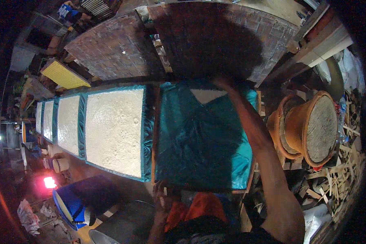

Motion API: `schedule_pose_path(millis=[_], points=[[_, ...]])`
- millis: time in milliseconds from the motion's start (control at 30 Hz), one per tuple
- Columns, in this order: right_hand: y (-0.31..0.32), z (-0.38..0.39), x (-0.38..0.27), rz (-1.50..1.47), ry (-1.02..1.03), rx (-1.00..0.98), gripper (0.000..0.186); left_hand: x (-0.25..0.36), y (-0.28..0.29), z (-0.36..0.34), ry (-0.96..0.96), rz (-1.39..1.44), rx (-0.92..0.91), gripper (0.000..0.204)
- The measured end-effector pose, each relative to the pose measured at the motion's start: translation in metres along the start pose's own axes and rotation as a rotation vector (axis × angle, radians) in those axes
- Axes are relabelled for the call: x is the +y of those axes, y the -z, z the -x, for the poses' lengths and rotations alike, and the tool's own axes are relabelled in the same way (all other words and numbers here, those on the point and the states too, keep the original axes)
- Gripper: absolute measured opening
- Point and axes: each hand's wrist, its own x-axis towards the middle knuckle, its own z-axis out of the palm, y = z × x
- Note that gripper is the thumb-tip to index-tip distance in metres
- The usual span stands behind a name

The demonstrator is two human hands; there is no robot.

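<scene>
A teal cloth [195, 150] covers a wooden-edged tray [153, 154] in front of me, folded across it with a pale surface [205, 95] showing in a gap at the back. My right hand [223, 84] reaches over to the cloth's far edge; its fingers are dark and smeared. My left hand [162, 195] is at the tray's near left corner, fingers bent over the edge. To the left, several cloth-lined trays [112, 130] hold a white, bubbly, wet-looking mass.
Woven boards [110, 44] lean behind the trays, near a yellow panel [65, 73]. Clay pots [301, 126] and wood scraps [321, 183] lie at right. A blue container [73, 203] stands lower left, near a glowing red light [49, 182]. Another person [71, 14] is at top left.
</scene>
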Motion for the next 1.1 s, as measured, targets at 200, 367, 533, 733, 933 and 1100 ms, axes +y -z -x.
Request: schedule_pose_path(millis=[200,367,533,733,933,1100], points=[[0.103,0.079,-0.051,-0.481,0.001,-0.002,0.036,0.006,0.008,0.005,-0.167,-0.058,-0.048,0.035],[0.116,0.107,-0.05,-0.293,0.203,-0.004,0.043,-0.014,-0.004,0.007,-0.109,-0.014,-0.049,0.037],[0.007,0.034,-0.019,-0.025,0.255,0.106,0.044,0.009,0.009,-0.006,-0.054,0.018,-0.138,0.035],[-0.044,-0.01,0.052,0.137,0.207,0.312,0.044,0.028,0.017,-0.011,-0.112,0.002,-0.127,0.031],[0.147,0.222,-0.073,-0.023,0.633,0.297,0.033,-0.059,-0.009,0.019,-0.09,0.033,0.029,0.032],[0.164,0.43,-0.086,-0.243,0.171,-0.242,0.033,-0.02,0.004,-0.019,-0.081,0.047,-0.228,0.038]])
